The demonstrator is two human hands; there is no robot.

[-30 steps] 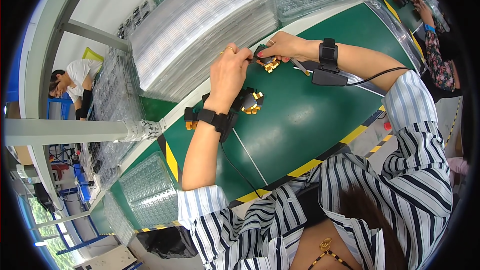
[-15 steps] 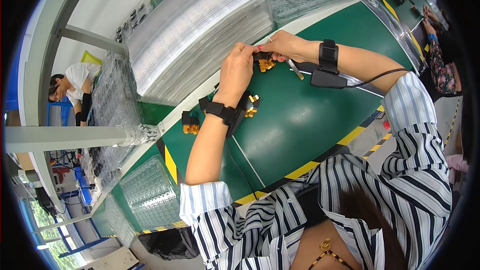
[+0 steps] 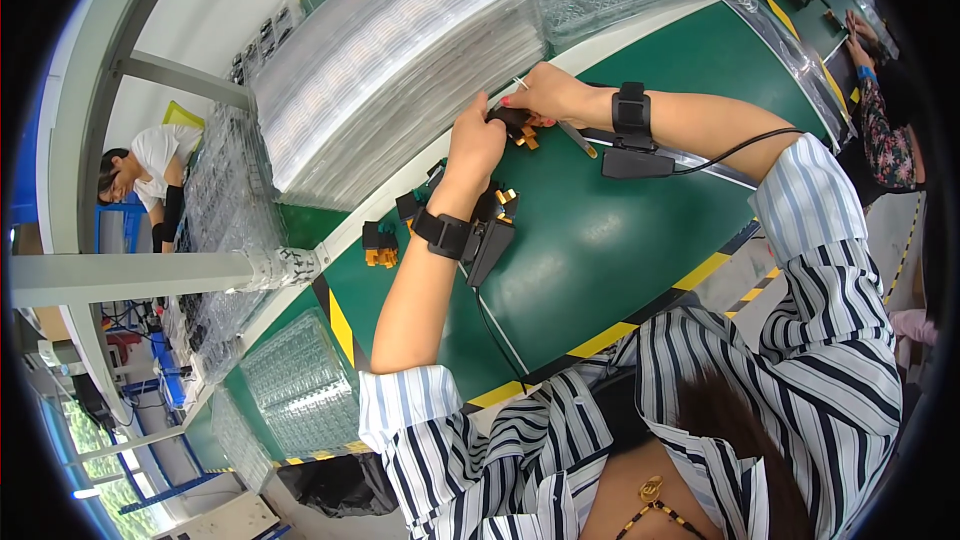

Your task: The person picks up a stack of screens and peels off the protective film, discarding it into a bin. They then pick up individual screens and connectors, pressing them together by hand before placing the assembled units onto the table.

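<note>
Close together at the far side of the green bench, both my hands work at a bundle of small black parts with orange flex tabs [image 3: 517,127]. My left hand [image 3: 474,148] is closed on the near-left side of this bundle, its thumb pointing up. My right hand [image 3: 553,96] is closed on the right side, fingertips touching the parts. Out of the right fist runs a slim metal tool, apparently tweezers [image 3: 580,141]; its working tip is hard to make out. More black-and-orange parts [image 3: 380,244] lie left of my left forearm, and others [image 3: 504,202] lie partly behind that wrist.
A tall stack of clear plastic trays [image 3: 400,70] stands just beyond my hands. More trays [image 3: 305,380] lie at the left. A grey frame post [image 3: 140,280] juts in from the left. Cables [image 3: 735,161] hang from both wrist units. Another person's hands [image 3: 862,40] are at the far right.
My left hand has drawn slightly down and its grip has turned, thumb now upward. My right hand has shifted a little left, still with the metal tool. The bundle moved slightly left.
</note>
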